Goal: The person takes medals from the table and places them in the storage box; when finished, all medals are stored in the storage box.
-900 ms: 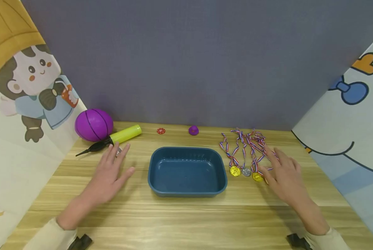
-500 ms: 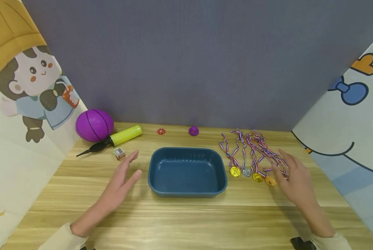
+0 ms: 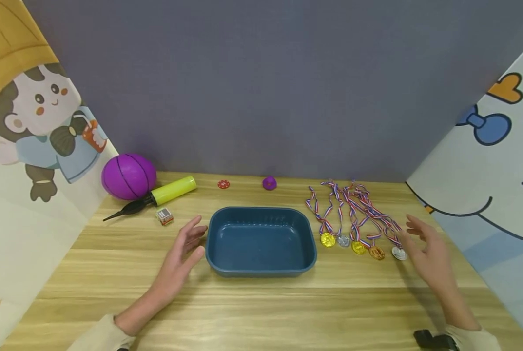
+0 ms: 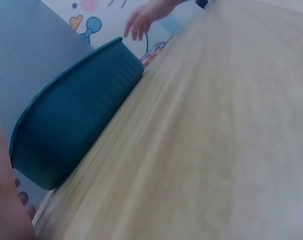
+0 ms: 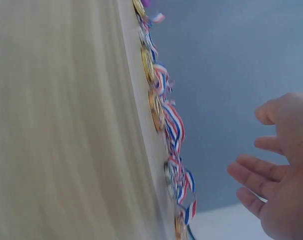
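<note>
Left hand (image 3: 175, 263) now beside tub (image 3: 261, 246); right hand (image 3: 433, 257) shifted toward table's (image 3: 261, 312) right edge, silver medal (image 3: 399, 253) uncovered. Both empty, fingers loose; tub within reach.

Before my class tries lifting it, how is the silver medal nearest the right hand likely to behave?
The silver medal looks like a thin flat disc, so it would probably slide, not roll. Its ribbon should hang floppy, given those loose bends. It may drag neighbouring ribbons, as the strands look bunched.
</note>
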The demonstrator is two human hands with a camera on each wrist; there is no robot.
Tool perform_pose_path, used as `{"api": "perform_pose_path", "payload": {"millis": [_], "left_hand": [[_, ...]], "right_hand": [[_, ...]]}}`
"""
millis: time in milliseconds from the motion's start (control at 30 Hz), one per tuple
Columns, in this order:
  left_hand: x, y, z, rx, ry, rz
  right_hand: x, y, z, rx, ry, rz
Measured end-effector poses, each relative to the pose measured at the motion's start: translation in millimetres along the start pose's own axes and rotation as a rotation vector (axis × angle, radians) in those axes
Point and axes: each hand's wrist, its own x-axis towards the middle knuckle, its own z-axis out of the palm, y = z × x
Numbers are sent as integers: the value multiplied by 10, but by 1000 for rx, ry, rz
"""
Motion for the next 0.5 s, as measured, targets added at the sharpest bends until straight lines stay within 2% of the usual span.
{"api": "perform_pose_path", "payload": {"millis": [167,300,500], "left_hand": [[-18,-38,4,-5,-45,1],[-34,-49,1,37,-79,-9],[-69,-36,-4,131,-118,-67]], "right_hand": [[-63,169,-91,-13,1,78],[-132,322,-161,-29,-4,82],[-154,500,-278,-93,-99,85]]}}
